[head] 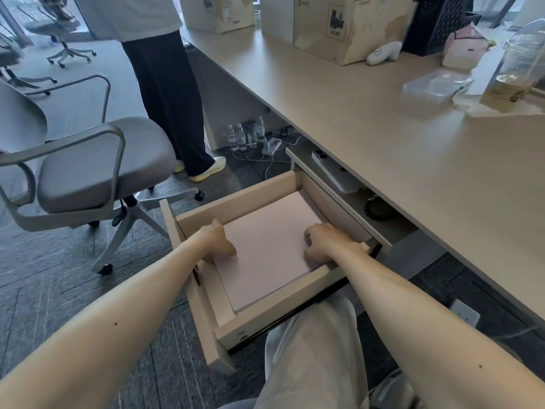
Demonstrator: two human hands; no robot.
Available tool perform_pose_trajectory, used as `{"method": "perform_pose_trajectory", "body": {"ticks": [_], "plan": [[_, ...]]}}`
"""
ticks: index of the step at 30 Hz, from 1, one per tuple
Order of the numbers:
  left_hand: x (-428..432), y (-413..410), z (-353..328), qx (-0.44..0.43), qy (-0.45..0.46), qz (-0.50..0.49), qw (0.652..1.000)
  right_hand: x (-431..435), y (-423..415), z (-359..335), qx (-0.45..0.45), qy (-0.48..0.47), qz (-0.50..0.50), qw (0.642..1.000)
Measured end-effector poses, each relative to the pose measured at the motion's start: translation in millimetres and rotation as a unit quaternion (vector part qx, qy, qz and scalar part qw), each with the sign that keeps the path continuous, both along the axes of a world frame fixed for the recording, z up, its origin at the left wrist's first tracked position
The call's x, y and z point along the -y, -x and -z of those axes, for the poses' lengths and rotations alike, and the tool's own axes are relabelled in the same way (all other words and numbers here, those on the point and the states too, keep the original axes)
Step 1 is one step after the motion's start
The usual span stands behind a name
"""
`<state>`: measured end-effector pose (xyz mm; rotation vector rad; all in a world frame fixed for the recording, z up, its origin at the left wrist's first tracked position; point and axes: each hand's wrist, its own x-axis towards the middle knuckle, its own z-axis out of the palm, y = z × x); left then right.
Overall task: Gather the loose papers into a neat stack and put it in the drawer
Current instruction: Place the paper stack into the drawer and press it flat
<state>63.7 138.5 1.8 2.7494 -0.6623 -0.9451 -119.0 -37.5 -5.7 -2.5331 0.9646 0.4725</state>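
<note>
A pale pink stack of papers (265, 249) lies flat inside the pulled-out wooden drawer (277, 308) under the desk. My left hand (216, 239) rests on the stack's left edge, fingers curled down onto it. My right hand (326, 242) presses on the stack's right edge, next to the drawer's side wall. Both hands touch the paper inside the drawer; whether either still grips it I cannot tell.
The beige desk (413, 149) runs along the right, with cardboard boxes (351, 28), plastic bags and a clear container on it. A phone (336, 172) lies on the shelf under the desk. A grey office chair (97, 166) and a standing person (168, 84) are to the left. Water bottles (244, 135) stand on the floor.
</note>
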Motion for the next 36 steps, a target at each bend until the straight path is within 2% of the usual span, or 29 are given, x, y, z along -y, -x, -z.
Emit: {"method": "perform_pose_trajectory", "body": {"ticks": [2, 4, 7, 11, 17, 21, 26, 31, 36], "plan": [[-3, -3, -5, 0.077, 0.019, 0.058, 0.995, -4, 1, -4, 0.055, -0.035, 0.008, 0.998], [-9, -7, -13, 0.135, 0.103, 0.086, 0.982, -14, 1, -9, 0.106, -0.055, -0.003, 0.993], [-28, -16, -32, 0.183, 0.224, 0.038, 0.957, -42, -9, -24, 0.157, -0.064, -0.041, 0.985], [-68, -28, -43, 0.255, 0.232, -0.008, 0.939, -98, -31, -42, 0.215, -0.126, -0.118, 0.961], [-110, -21, -34, 0.119, 0.22, -0.099, 0.963, -167, -42, -53, 0.258, -0.162, -0.212, 0.929], [-108, -13, -36, 0.079, 0.244, -0.104, 0.961, -177, -39, -47, 0.224, -0.137, -0.246, 0.933], [-94, -9, -35, 0.069, 0.253, -0.107, 0.959, -176, -31, -56, 0.195, -0.092, -0.233, 0.948], [-61, 2, -32, 0.061, 0.27, -0.069, 0.958, -154, -17, -62, 0.162, -0.041, -0.187, 0.968], [-17, 17, -30, 0.049, 0.277, -0.004, 0.96, -124, -1, -62, 0.137, 0.049, -0.14, 0.979]]}}
